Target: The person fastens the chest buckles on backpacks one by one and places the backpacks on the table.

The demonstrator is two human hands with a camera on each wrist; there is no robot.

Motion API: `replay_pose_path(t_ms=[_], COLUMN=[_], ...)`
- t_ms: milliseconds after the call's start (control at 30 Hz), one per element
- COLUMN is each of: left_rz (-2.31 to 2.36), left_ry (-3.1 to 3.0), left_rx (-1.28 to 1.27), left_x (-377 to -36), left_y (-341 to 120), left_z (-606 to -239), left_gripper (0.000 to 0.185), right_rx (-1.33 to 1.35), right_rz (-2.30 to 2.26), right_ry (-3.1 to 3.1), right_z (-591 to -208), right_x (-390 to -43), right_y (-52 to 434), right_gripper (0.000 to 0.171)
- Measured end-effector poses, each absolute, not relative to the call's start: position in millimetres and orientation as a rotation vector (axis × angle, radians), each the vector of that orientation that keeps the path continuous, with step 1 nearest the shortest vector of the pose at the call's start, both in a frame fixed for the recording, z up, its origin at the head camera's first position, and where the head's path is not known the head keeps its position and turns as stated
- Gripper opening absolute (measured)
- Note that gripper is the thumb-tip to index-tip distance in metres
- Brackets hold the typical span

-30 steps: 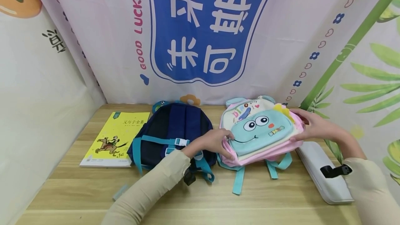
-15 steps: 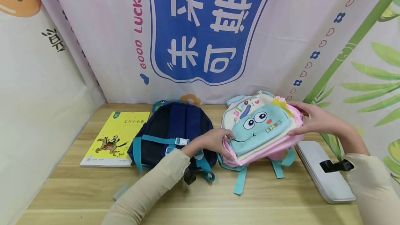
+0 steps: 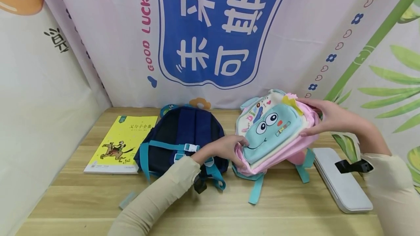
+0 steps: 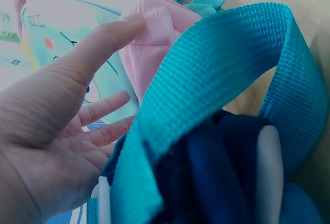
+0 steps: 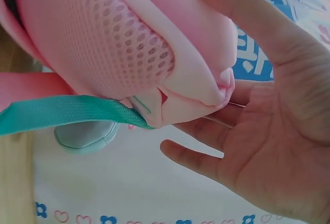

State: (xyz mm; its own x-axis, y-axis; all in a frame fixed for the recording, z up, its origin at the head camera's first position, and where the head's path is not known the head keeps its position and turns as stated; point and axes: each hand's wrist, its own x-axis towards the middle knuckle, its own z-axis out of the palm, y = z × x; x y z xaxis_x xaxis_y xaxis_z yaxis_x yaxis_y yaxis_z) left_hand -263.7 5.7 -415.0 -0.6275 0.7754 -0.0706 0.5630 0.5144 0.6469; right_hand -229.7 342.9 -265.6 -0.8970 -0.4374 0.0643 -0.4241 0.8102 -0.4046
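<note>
Pink backpack (image 3: pixel 279 134) w/ light-blue cartoon-face pocket sits right of centre on wooden table (image 3: pixel 210 207), tilted: right side raised off the tabletop, left bottom corner down near the table. Teal straps (image 3: pixel 257 188) hang from its underside onto the wood.

L hand (image 3: pixel 226 148) holds the pack's lower-left edge; thumb on top of the pink fabric, fingers underneath. L wrist view: thumb presses the pink fabric, other fingers fairly straight and spread below it, so a light pinch rather than a tight fist.

R hand (image 3: pixel 328 119) grips the pack's upper-right edge, thumb over the top, fingers under the pink side. R wrist view: thumb lies along the pink padded edge (image 5: pixel 196 74), fingers loosely extended beneath, pink mesh panel and teal strap beside them.

Navy backpack (image 3: pixel 183 137) lies flat, back side up, just left of the pink one, teal straps + buckle showing; L forearm crosses over its lower right part. Yellow book (image 3: pixel 123 143) lies flat at far left, touching or just beside the navy pack. White flat case (image 3: pixel 341 181) lies right of the pink pack, near R forearm. Printed banner (image 3: pixel 223 28) hangs behind the table.
</note>
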Motion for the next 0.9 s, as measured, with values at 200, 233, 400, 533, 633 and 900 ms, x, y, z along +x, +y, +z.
replay_pose_path(t_ms=[200, 233, 400, 533, 633, 900], left_rz=[0.887, 0.890, 0.896, 0.895, 0.892, 0.931], left_ry=[2.365, 2.362, 2.352, 2.349, 2.345, 2.325], left_rx=[1.134, 1.137, 1.145, 1.141, 1.135, 1.129], left_x=[-262, -261, -261, -261, -260, -257], left_y=[8, 8, 10, 11, 12, 16], left_z=[-417, -417, -418, -418, -418, -419], left_gripper=[0.076, 0.076, 0.076, 0.078, 0.079, 0.080], right_rx=[-0.764, -0.773, -0.781, -0.769, -0.773, -0.841], right_rz=[-0.609, -0.604, -0.597, -0.595, -0.600, -0.565], right_ry=[2.963, 2.964, 2.956, 2.945, 2.943, 2.971], right_z=[-253, -251, -243, -240, -237, -225], right_x=[-229, -229, -228, -228, -227, -225], right_y=[332, 330, 321, 316, 312, 294], right_gripper=[0.106, 0.106, 0.105, 0.105, 0.104, 0.100])
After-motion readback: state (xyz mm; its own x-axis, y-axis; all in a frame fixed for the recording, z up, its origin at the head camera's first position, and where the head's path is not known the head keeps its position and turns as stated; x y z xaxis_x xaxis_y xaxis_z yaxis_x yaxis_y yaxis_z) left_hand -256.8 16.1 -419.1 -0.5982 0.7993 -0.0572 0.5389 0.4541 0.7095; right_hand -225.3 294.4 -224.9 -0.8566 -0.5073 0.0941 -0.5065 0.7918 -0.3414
